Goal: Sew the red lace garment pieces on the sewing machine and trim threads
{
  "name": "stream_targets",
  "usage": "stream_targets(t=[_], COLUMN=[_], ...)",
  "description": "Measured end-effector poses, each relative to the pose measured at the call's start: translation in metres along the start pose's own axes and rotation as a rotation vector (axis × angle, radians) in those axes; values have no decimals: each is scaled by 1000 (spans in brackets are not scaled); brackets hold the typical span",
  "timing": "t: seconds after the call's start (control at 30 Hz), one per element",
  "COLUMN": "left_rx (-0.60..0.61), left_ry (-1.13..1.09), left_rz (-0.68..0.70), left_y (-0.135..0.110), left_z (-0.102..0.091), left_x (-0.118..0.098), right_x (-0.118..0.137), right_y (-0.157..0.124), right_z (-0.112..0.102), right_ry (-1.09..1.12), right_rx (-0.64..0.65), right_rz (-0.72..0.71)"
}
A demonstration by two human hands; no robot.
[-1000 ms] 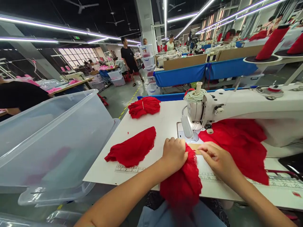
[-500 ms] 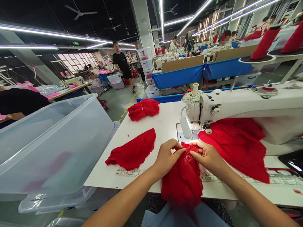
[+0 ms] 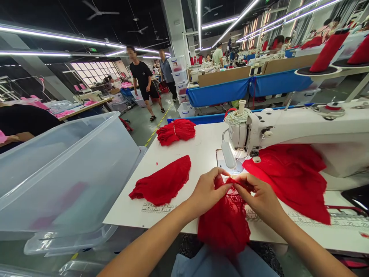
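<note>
Between my two hands, a piece of red lace fabric (image 3: 223,227) is pinched along its upper edge and hangs over the table's front edge toward my lap. My left hand (image 3: 209,190) grips it between thumb and fingers from the left. From the right, my right hand (image 3: 255,192) pinches the same edge, the thumbs almost meeting. Just beyond my fingertips stands a white sewing machine (image 3: 300,127), its needle area lit. A larger red fabric piece (image 3: 291,181) lies under the machine arm. Left of my hands a folded red lace piece (image 3: 164,182) rests flat.
A tied bundle of red fabric (image 3: 176,131) sits at the back of the white table (image 3: 129,213). Large translucent bins (image 3: 115,154) stand against the left side. Red thread cones (image 3: 328,52) rise at right. Two people walk in the aisle; a person in black (image 3: 25,121) sits at left.
My hands have drawn closer together at the fabric's edge, and the lace below has shifted and bunched. The two people in the aisle have walked nearer.
</note>
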State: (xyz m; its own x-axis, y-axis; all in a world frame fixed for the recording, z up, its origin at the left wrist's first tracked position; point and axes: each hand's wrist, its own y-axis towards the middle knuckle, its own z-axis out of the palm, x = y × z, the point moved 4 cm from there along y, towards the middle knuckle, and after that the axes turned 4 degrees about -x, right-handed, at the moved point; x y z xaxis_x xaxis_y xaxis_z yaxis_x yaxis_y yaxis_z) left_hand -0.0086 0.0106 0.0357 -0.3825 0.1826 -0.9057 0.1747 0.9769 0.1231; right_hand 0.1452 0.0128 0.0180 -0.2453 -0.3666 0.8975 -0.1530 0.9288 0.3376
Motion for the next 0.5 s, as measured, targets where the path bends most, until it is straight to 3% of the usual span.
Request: stream_targets(t=[0.13,0.3,0.37,0.5], left_rx=[2,-146,-216,-235], left_ry=[64,322,401,419], left_rz=[111,704,880,981], left_y=[1,-11,-18,-25], left_z=[-2,-10,-12,-13], left_x=[-2,-8,-8,-7], right_x=[9,10,9,6], right_y=[-5,-11,-14,-19], right_z=[-3,-2,2,9], right_ry=[-99,144,213,294], right_rx=[-26,102,172,276], right_rz=[-105,34,74,85])
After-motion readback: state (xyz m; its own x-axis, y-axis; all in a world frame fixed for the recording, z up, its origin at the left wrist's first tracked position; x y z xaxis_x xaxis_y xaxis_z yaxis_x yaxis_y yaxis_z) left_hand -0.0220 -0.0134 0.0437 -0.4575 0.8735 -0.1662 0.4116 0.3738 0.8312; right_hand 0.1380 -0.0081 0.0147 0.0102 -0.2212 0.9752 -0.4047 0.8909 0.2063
